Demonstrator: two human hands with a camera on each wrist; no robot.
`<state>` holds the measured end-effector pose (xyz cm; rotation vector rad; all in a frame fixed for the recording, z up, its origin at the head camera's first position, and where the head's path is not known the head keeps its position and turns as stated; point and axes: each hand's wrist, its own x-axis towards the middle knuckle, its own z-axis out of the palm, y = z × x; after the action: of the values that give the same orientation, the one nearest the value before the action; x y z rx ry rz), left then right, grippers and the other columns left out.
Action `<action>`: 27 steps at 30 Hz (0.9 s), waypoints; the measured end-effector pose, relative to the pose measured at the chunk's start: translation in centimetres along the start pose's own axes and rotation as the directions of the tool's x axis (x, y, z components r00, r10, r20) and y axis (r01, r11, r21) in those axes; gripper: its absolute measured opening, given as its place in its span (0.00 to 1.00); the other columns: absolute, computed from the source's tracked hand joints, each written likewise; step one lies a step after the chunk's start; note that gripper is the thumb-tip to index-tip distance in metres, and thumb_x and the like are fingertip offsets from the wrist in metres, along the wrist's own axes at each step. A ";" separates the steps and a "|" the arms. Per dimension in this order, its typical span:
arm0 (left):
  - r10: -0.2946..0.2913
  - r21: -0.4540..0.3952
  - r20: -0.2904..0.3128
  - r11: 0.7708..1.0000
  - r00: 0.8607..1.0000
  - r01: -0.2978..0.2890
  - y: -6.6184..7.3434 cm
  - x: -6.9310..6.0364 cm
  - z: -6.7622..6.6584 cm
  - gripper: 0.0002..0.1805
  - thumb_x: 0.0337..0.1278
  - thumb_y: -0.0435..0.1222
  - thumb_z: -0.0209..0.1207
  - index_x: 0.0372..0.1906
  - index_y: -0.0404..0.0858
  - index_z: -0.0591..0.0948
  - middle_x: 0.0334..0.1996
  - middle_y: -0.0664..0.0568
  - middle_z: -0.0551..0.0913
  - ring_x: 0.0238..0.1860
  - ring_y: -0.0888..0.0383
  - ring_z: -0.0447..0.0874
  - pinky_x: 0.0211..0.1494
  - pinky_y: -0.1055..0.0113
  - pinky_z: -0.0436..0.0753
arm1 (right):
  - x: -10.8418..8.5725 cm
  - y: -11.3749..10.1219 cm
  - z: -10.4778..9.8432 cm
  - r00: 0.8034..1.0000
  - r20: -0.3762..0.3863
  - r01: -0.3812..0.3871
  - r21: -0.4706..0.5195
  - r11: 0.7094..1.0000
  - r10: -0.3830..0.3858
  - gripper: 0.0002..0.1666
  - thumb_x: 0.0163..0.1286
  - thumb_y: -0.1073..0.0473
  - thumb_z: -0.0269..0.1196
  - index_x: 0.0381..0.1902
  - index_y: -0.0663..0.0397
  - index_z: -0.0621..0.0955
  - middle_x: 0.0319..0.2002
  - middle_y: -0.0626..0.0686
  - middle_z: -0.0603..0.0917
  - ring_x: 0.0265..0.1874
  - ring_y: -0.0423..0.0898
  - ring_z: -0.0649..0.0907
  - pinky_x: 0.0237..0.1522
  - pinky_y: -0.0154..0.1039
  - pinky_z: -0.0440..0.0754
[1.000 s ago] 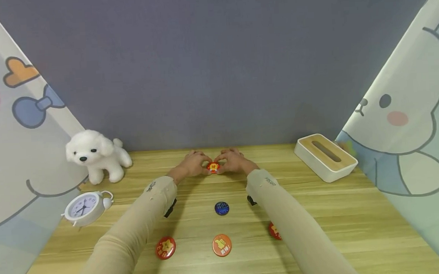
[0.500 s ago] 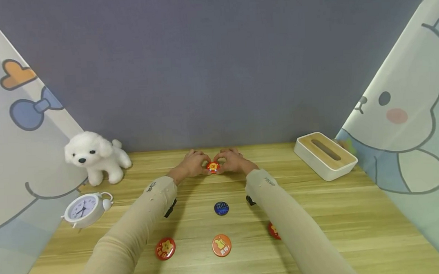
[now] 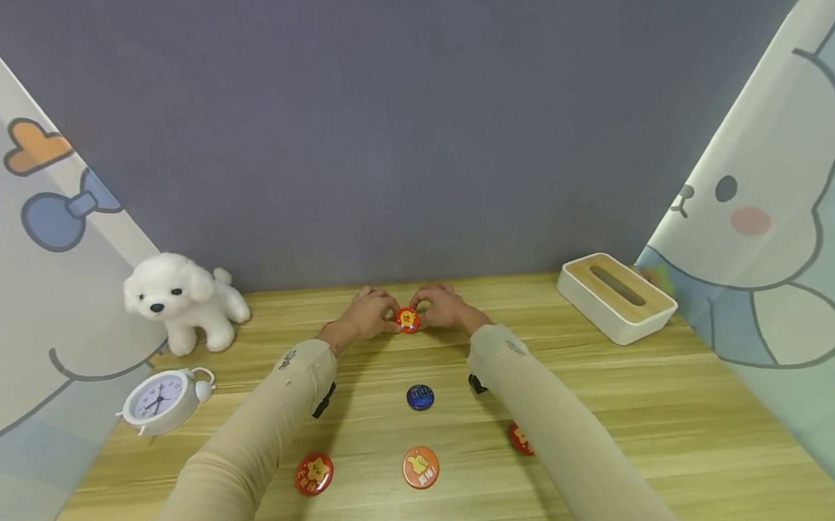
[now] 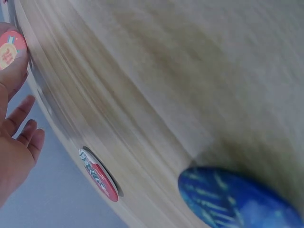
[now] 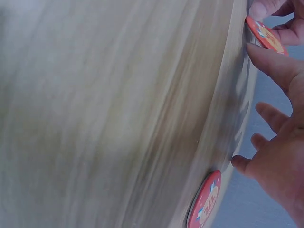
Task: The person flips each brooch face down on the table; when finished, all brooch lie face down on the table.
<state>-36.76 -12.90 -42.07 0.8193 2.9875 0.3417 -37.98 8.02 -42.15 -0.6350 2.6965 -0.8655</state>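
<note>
At the far side of the wooden table, my two hands meet at a round red badge (image 3: 408, 320) with a yellow centre. My left hand (image 3: 368, 313) pinches its left side; the left wrist view shows the thumb across the face of the badge (image 4: 8, 50). My right hand (image 3: 447, 307) holds the opposite side between thumb and index finger, the grip partly hidden. In the right wrist view the badge (image 5: 267, 36) stands tilted, and the other fingers of the right hand (image 5: 280, 137) are spread. Whether the badge touches the table is unclear.
A blue badge (image 3: 419, 397), an orange badge (image 3: 421, 468) and two red badges (image 3: 315, 473) lie nearer. Wrist views show another red badge (image 4: 99, 174) and a blue one (image 4: 237, 199). A plush dog (image 3: 181, 298), alarm clock (image 3: 161, 400) and tissue box (image 3: 615, 298) stand at the sides.
The red badge has turned a little, so more of its face shows, and it sits slightly further right. Both hands stay nearly in place.
</note>
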 end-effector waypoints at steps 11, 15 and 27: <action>0.069 -0.007 -0.011 0.998 0.998 -0.069 0.3 -0.1 0.4 0.06 0.62 0.45 0.66 0.37 0.48 0.87 0.54 0.47 0.83 0.64 0.40 0.70 0.70 0.42 0.65 | -0.3 -0.4 0.3 1.000 0.018 -0.015 0.004 1.000 0.015 0.10 0.64 0.60 0.67 0.44 0.45 0.85 0.77 0.57 0.64 0.78 0.66 0.48 0.72 0.73 0.47; 0.081 -0.009 -0.014 0.997 0.997 -0.082 0.2 0.0 0.1 0.08 0.62 0.46 0.66 0.39 0.47 0.88 0.53 0.47 0.84 0.62 0.43 0.73 0.70 0.44 0.64 | -0.6 -0.4 0.1 1.000 0.013 -0.025 0.000 1.000 0.025 0.11 0.64 0.59 0.67 0.45 0.47 0.86 0.76 0.57 0.64 0.78 0.65 0.50 0.72 0.72 0.46; 0.001 -0.022 0.134 1.000 0.991 0.002 0.8 -1.6 -0.9 0.18 0.58 0.54 0.67 0.49 0.50 0.84 0.63 0.45 0.76 0.68 0.40 0.64 0.73 0.40 0.59 | -1.4 -1.1 0.1 0.997 0.083 0.009 -0.054 0.998 -0.005 0.14 0.63 0.48 0.70 0.45 0.44 0.86 0.79 0.58 0.58 0.78 0.68 0.43 0.73 0.73 0.43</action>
<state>-35.04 -13.18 -41.02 0.8050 2.8546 0.3062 -36.38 7.84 -41.46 -0.6768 2.6532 -0.7521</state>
